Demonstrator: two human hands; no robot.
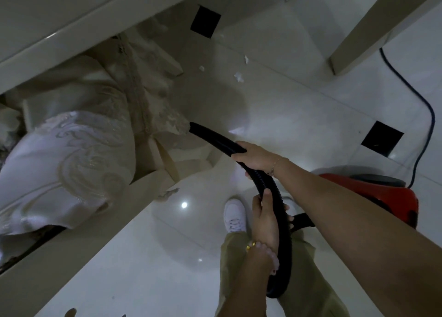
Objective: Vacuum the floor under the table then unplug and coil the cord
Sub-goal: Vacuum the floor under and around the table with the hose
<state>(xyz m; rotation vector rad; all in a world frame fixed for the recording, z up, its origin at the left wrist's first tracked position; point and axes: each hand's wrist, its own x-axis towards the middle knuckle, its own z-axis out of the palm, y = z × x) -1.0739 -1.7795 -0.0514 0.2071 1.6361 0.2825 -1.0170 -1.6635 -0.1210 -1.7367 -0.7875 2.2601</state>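
A black ribbed vacuum hose (215, 139) curves from my lap toward the carved table base, its open end (192, 126) near the floor by the base. My right hand (256, 160) grips the hose near its front. My left hand (264, 217) holds the hose lower down, close to my body. The red vacuum body (382, 197) sits on the floor at the right. A dark power cord (428, 115) runs from it up along the right side. Bits of white paper litter (239, 76) lie on the tiles under the table.
A cream table edge (71, 29) crosses the upper left, with an ornate carved pedestal (71, 149) below it. A table or chair leg (373, 29) stands at the upper right. Black inset tiles (205, 21) mark the glossy floor. My white shoe (235, 215) is near the hose.
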